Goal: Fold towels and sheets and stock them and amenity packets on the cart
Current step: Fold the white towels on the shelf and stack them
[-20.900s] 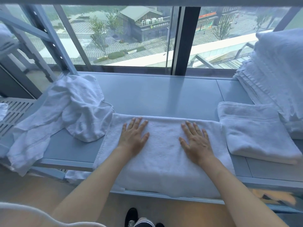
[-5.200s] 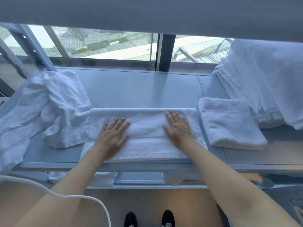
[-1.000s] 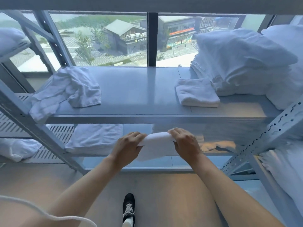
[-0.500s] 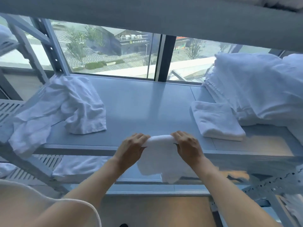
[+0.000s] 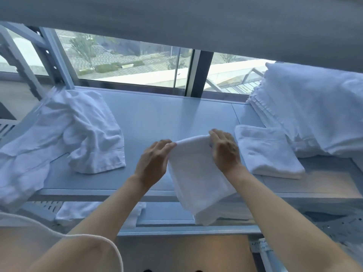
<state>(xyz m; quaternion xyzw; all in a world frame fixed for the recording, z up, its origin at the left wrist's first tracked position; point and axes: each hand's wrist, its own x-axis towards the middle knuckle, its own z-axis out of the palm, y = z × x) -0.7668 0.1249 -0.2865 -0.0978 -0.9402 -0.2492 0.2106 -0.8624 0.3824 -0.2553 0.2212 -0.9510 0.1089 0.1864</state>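
A folded white towel (image 5: 196, 173) hangs doubled over between my hands, above the front half of the grey shelf (image 5: 157, 118). My left hand (image 5: 152, 163) pinches its top left corner. My right hand (image 5: 225, 149) grips its top right corner. The towel's lower end droops past the shelf's front edge. Just right of my right hand a folded white towel (image 5: 269, 152) lies flat on the shelf.
A crumpled heap of white towels (image 5: 78, 130) covers the shelf's left end. A tall stack of folded white linen (image 5: 314, 107) fills the right end. Another shelf (image 5: 176, 18) runs overhead. More white cloth (image 5: 78, 211) lies on the lower shelf. A window stands behind.
Both hands have carried the folded towel up and forward, from in front of the shelf edge to over the shelf, closer to the flat folded towel.
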